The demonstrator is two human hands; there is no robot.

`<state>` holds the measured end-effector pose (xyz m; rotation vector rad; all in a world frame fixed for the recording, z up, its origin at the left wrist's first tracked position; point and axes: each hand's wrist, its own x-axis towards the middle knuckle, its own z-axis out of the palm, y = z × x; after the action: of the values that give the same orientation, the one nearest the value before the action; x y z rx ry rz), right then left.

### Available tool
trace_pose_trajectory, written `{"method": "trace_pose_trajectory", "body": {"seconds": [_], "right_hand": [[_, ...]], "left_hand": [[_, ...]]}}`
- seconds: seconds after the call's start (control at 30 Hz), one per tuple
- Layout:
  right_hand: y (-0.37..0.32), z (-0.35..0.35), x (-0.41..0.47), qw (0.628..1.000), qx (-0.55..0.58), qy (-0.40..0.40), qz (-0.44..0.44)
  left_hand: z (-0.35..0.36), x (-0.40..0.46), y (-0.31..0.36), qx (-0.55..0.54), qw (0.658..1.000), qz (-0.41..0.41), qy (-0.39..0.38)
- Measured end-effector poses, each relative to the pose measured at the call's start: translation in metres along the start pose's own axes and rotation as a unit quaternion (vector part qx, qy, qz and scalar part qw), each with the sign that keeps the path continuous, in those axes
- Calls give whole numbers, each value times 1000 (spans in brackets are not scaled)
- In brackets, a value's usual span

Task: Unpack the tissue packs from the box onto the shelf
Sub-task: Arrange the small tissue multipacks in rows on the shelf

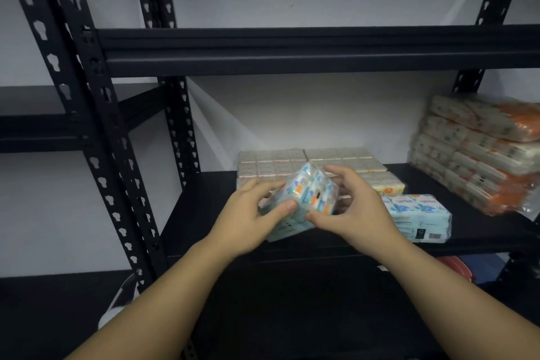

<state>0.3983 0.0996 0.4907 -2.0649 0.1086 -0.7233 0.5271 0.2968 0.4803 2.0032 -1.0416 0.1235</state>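
Shelf unit: I see a black metal rack (96,114) with slotted uprights against a pale wall; the shelf board (204,207) I work at is dark.
Stack at right: a tall pile of orange-and-white tissue bundles (479,152) sits at the right end of the board, leaning a little.
Flat packs at back: a low layer of pale packs (309,159) lies against the wall, behind my hands.
Blue pack on shelf: one blue-and-white pack (418,218) lies flat near the front edge, just right of my right hand.
Held pack: the tissue pack (304,199) I carry is tilted on edge above the front of the board, between both hands.
Left hand (248,219): curled round the pack's left end, thumb on its face.
Right hand (356,207): gripping the right end, fingers over the top, thumb below.
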Motion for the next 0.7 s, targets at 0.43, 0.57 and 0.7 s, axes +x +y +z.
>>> {"method": "trace_pose_trajectory", "body": {"seconds": [0.43, 0.57, 0.7], "right_hand": [[28, 28, 10, 996, -63, -52, -24], [51, 42, 8, 995, -48, -87, 16], [64, 57, 11, 996, -19, -76, 30]], "left_hand": [[-28, 8, 6, -175, 982, -67, 19], [-39, -9, -3, -186, 980, -51, 54], [-52, -23, -10, 5, 995, -61, 78]]}}
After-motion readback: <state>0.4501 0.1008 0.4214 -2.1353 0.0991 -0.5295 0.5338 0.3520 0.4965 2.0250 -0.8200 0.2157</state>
